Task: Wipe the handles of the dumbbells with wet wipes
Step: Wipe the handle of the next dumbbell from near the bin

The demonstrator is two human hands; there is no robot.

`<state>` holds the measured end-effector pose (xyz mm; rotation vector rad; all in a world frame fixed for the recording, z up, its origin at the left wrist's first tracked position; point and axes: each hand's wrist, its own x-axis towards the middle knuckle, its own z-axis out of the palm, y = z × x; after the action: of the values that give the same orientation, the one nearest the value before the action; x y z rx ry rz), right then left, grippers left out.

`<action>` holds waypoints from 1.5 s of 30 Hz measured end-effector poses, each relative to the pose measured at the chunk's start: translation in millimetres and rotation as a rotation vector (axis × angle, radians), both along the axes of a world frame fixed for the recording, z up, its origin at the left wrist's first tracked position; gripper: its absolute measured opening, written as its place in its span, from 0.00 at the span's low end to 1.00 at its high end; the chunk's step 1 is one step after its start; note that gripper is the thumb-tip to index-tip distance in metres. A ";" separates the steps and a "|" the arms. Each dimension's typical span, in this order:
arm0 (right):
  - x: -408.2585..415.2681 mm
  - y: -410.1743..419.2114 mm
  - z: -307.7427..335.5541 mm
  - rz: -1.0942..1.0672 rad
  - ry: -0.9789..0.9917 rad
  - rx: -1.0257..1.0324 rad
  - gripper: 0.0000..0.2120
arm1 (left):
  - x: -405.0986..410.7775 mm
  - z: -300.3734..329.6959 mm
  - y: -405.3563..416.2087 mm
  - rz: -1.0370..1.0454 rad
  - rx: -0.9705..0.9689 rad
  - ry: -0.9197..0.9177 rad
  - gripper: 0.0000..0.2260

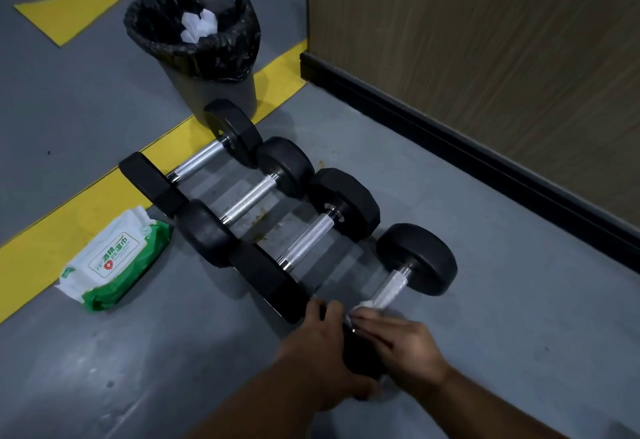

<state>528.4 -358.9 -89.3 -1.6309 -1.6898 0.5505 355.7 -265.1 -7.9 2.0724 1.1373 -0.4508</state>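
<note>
Several black dumbbells with silver handles lie side by side on the grey floor. On the nearest dumbbell (415,258), my left hand (322,345) grips the near weight head. My right hand (398,338) pinches a white wet wipe (363,307) against the near end of its handle (391,288). Beside it lie a hexagonal-headed dumbbell (343,203), a round-headed dumbbell (249,199) and another hexagonal-headed dumbbell (197,161). A green and white pack of wet wipes (114,262) lies on the floor to the left.
A grey bin (207,89) with a black liner stands behind the dumbbells, with used white wipes (199,25) inside. A wood-grain wall (485,58) with a black skirting runs along the right. Yellow floor markings (69,224) cross the left side.
</note>
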 end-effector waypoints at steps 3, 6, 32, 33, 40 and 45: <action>25.6 21.6 1.2 -0.083 -0.076 0.053 0.10 | -1.3 -2.1 0.6 0.000 0.004 0.007 0.47; 30.0 23.9 1.1 -0.399 -0.005 0.058 0.10 | -3.2 -3.8 0.2 0.015 -0.008 -0.005 0.47; 13.1 14.4 -1.1 0.034 -0.121 0.076 0.09 | 0.5 -5.1 -7.4 0.023 0.043 -0.009 0.46; 21.9 22.0 -1.5 -0.088 -0.101 0.087 0.09 | 0.4 -5.5 -7.5 0.026 0.044 -0.004 0.47; -3.9 3.2 2.1 -0.054 -0.044 0.060 0.10 | 2.4 -3.1 -13.8 0.009 0.076 -0.012 0.44; 37.2 27.0 2.4 -0.346 -0.022 0.073 0.08 | 2.5 -5.0 -17.7 0.011 0.094 0.003 0.45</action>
<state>565.6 -332.0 -86.9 -1.8281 -1.3816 0.2981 358.1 -282.8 -12.9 2.1451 1.1921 -0.4024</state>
